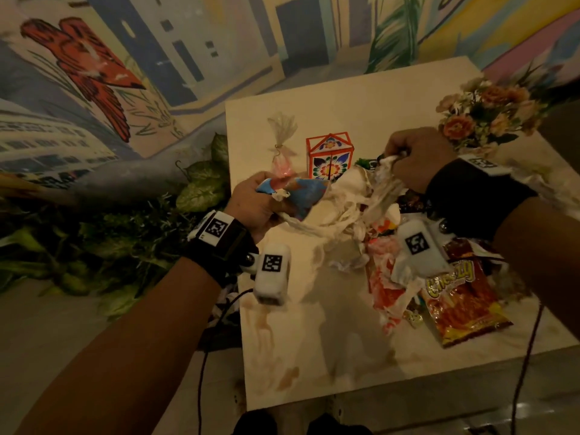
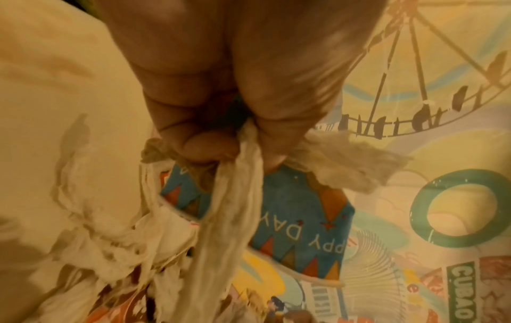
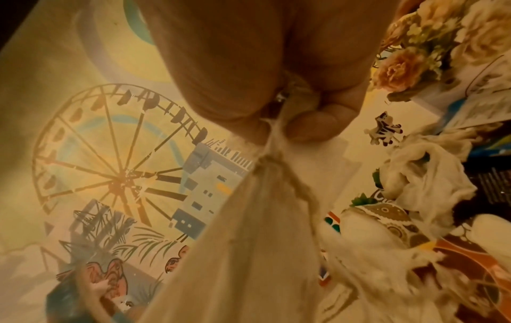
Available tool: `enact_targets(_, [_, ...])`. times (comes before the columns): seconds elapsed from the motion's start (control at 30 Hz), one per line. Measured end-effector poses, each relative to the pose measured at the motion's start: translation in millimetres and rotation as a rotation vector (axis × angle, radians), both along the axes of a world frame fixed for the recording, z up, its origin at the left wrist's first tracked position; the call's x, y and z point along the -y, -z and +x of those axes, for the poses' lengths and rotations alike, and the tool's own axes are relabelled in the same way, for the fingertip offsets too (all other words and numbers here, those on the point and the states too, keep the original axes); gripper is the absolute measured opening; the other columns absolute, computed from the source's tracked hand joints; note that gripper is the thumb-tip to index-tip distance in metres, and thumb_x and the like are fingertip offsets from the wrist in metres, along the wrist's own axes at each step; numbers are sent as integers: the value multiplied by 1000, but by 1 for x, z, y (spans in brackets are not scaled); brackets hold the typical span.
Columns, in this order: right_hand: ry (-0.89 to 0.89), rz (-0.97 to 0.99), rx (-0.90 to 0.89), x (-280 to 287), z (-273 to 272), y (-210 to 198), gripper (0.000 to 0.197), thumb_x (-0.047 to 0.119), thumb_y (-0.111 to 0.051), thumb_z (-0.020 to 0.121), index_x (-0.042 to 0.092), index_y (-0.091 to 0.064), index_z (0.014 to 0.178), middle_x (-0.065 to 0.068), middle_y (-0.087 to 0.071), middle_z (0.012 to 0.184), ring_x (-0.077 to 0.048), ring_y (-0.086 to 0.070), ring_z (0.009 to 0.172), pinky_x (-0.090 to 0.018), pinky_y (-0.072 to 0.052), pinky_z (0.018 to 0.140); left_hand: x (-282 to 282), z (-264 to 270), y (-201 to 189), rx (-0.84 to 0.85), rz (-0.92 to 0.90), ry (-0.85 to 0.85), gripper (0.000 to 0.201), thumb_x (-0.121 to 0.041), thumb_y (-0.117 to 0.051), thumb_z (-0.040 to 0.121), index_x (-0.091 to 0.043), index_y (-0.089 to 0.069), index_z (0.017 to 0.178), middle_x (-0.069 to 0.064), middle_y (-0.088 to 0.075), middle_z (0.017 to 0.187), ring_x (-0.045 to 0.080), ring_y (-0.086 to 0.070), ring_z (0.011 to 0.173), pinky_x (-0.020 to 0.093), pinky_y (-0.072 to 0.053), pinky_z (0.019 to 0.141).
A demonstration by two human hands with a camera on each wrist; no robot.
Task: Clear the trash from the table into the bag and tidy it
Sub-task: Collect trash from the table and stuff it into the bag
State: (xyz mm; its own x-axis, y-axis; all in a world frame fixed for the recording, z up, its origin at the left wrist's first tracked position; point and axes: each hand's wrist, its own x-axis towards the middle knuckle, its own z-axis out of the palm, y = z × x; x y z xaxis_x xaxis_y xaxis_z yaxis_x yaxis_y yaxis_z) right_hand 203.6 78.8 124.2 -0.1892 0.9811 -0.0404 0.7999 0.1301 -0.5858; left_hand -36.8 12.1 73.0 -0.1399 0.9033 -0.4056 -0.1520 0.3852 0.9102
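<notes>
The bag (image 1: 332, 208) is thin, white and see-through, and it is all crumpled. It hangs between the two hands, just above the table (image 1: 314, 356). Its edges are bunched into ropy strips.

The left hand (image 1: 251, 205) has its fingers curled tight around one strip of the bag. It also holds a blue paper cup (image 1: 301, 196) against the bag. The cup has red and orange triangles on it. In the left wrist view you can read "PPY DAY" on the cup (image 2: 301, 220).

The right hand (image 1: 417, 158) is a closed fist. It pinches another bunched strip of the bag and pulls it up.

Under the bag lies a pile of trash. There is a red and yellow snack packet (image 1: 461, 306) and a torn red and white wrapper (image 1: 383, 284). A small clear bag (image 1: 282, 142) with a tied top stands further back. Next to it is a little box with a flower print (image 1: 329, 155). Some peach flowers (image 1: 483, 114) sit at the far right of the table.

The bag and the right arm cover much of the pile, so you cannot tell what else is there. The wrist views are blurry. The small toy animal (image 3: 384, 131) is too fuzzy to name for sure. Brown smears mark the table near its front edge.
</notes>
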Motion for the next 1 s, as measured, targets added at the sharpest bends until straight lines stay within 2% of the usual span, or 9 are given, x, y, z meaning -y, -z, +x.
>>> enact_targets(0.17, [-32, 11, 34, 0, -27, -7, 16, -6, -56, 77, 8, -63, 78, -10, -57, 79, -21, -51, 77, -24, -35, 71, 10, -64, -2, -42, 2, -109, 29, 1, -71, 64, -8, -59, 90, 23, -58, 91, 36, -59, 85, 43, -51, 71])
enact_targets(0.27, [-68, 16, 49, 5, -57, -5, 15, -4, -60, 77, 8, -66, 85, -8, -57, 82, -19, -50, 80, -23, -34, 74, 26, -119, 7, -141, -69, -198, 45, -10, -77, 49, -6, -65, 92, 28, -63, 92, 48, -62, 88, 57, -53, 74])
enact_targets(0.37, [-149, 9, 45, 12, -98, 2, 13, -4, -61, 76, 8, -65, 80, -10, -55, 77, -20, -50, 78, -19, -32, 68, 45, -175, 31, -381, -188, -218, 38, 3, -72, 65, -5, -64, 102, 11, -66, 86, 30, -64, 75, 21, -51, 46])
enact_targets(0.4, [-184, 1, 42, 16, -114, 6, 14, -4, -61, 75, 9, -64, 77, -10, -55, 73, -21, -51, 76, -19, -31, 64, 51, -193, 44, -413, -221, -253, 40, 5, -69, 71, -7, -63, 108, 9, -65, 91, 23, -63, 73, 19, -50, 46])
enact_targets(0.57, [-300, -108, 35, 37, -201, 34, 18, -4, -59, 75, 13, -59, 70, 5, -51, 61, -13, -46, 61, -21, -31, 57, 78, -273, 128, -402, -398, -330, 46, 7, -67, 70, -9, -60, 113, 13, -66, 107, 29, -66, 86, 42, -57, 81])
enact_targets(0.7, [-343, -187, 3, 51, -276, 63, 22, -4, -58, 72, 16, -57, 65, 9, -48, 61, -18, -49, 71, -23, -31, 61, 92, -314, 171, -655, -573, -102, 27, -14, -75, 74, -12, -53, 90, 2, -53, 83, 22, -51, 72, 29, -43, 61])
enact_targets(0.83, [-352, -330, 37, 67, -341, 109, 37, 1, -56, 76, 30, -46, 56, 12, -46, 65, -10, -45, 64, -23, -31, 60, 99, -338, 228, -682, -632, 10, 31, -2, -70, 75, -12, -41, 70, 3, -41, 68, 20, -42, 72, 28, -33, 56])
enact_targets(0.9, [-338, -400, 45, 75, -365, 140, 36, 1, -54, 78, 28, -47, 55, 9, -48, 66, -11, -47, 65, -23, -36, 56, 101, -343, 254, -691, -654, 86, 23, 2, -69, 74, -9, -49, 81, 7, -49, 79, 21, -45, 71, 29, -39, 60])
enact_targets(1.0, [-267, -484, 57, 87, -390, 187, 34, -1, -54, 80, 24, -51, 57, 8, -48, 64, -9, -47, 63, -18, -35, 52, 100, -349, 301, -666, -685, 216, 36, -2, -67, 80, -5, -56, 114, 15, -59, 103, 29, -58, 93, 30, -46, 79])
